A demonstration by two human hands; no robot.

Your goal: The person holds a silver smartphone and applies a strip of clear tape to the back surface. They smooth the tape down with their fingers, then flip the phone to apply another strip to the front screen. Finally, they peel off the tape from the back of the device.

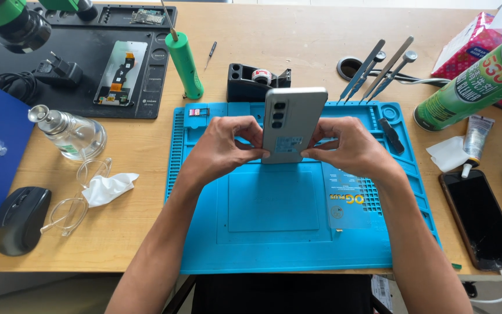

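Both my forearms come in from the near edge and converge over the blue work mat (274, 232). My left hand (223, 145) and right hand (350, 145) pinch the silver phone (290, 123) between thumbs and fingertips at its lower end; both are closed on it. The phone stands upright over the far half of the mat, back side with its camera strip facing me, lower edge just above or on the mat; I cannot tell which.

The mat's near half is bare and open. At its far edge sits a black tape dispenser (251, 81); tweezers (379, 67) lean at the far right corner. Left of the mat: a glass bottle (68, 131), clear glasses (79, 197), a black mouse (20, 220). Right of it: a dark phone (483, 218) on a cable and a green spray can (472, 84), both well apart from my hands.
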